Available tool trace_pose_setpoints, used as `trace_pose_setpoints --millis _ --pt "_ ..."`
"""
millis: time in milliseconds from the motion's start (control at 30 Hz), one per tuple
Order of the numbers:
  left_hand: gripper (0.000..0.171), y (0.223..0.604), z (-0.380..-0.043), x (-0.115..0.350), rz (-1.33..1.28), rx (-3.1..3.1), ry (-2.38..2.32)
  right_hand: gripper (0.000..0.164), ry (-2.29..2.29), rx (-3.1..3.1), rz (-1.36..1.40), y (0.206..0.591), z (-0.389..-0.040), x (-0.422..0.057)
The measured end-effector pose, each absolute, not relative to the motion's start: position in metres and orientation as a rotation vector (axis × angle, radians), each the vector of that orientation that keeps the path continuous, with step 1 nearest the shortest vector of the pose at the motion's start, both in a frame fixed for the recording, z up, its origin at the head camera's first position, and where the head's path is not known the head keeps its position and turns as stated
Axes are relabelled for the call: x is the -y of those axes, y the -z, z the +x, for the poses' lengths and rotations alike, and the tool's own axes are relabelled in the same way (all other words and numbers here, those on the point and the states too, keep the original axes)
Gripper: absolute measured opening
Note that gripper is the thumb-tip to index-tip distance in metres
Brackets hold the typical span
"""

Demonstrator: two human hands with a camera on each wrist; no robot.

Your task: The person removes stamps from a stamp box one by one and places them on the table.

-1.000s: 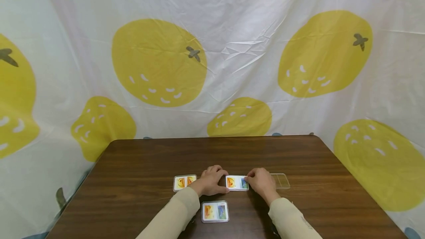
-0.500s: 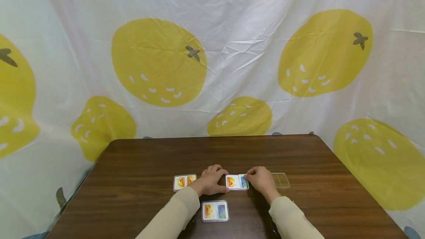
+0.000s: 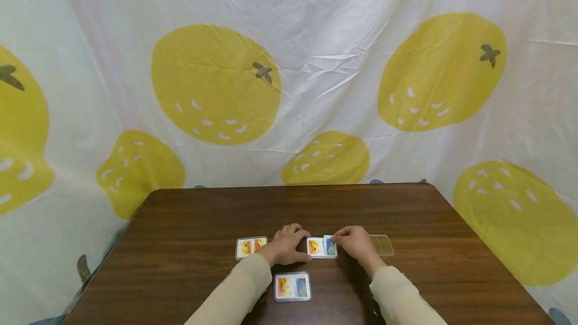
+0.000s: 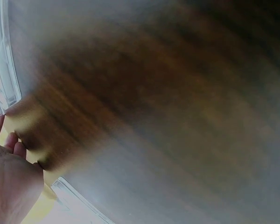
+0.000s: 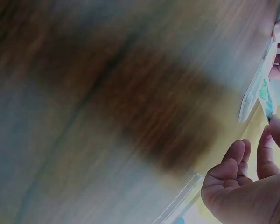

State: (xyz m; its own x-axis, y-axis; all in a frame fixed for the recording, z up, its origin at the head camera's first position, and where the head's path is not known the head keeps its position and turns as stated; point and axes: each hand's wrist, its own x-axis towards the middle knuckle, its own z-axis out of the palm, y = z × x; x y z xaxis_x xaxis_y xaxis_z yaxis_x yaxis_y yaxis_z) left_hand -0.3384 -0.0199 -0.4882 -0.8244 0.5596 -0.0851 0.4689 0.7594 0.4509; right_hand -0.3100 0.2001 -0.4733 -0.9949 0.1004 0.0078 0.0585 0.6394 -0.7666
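Observation:
In the head view a flat clear case (image 3: 315,248) with an orange-picture card lies on the table between the hands. My left hand (image 3: 285,246) holds its left end, thumb at the near corner and index finger at the far one. My right hand (image 3: 356,245) pinches a card with a blue-green picture (image 3: 330,247) by its upper right corner, between thumb and index finger. That card stands partly lifted, slanting out of the case's right half. In the right wrist view the other fingers of the right hand (image 5: 252,182) are loosely bent.
Another case with two orange pictures (image 3: 247,248) lies left, partly behind the left hand. A third case with orange and blue pictures (image 3: 292,287) lies nearer. A transparent lid-like piece (image 3: 383,245) lies right of the right hand. A fruit-print curtain (image 3: 325,79) hangs behind the brown table (image 3: 198,214).
The right hand has shifted slightly away and left, and the blue-green card has risen at its far edge out of the case. The left hand has stayed in place.

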Motion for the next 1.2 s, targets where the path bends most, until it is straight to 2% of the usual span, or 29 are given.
trace_pose_setpoints --millis 567,967,1200 --pt "0.055 0.490 -0.339 0.020 0.825 -2.744 -0.619 0.017 -1.580 2.739 -0.195 0.475 -0.310 -0.205" --pt "0.054 0.504 -0.347 0.021 0.854 -2.753 -0.667 0.018 -1.693 2.715 -0.223 0.468 -0.307 -0.213" --pt "0.054 0.498 -0.344 0.021 0.843 -2.741 -0.659 0.019 -1.686 2.740 -0.202 0.468 -0.303 -0.220"
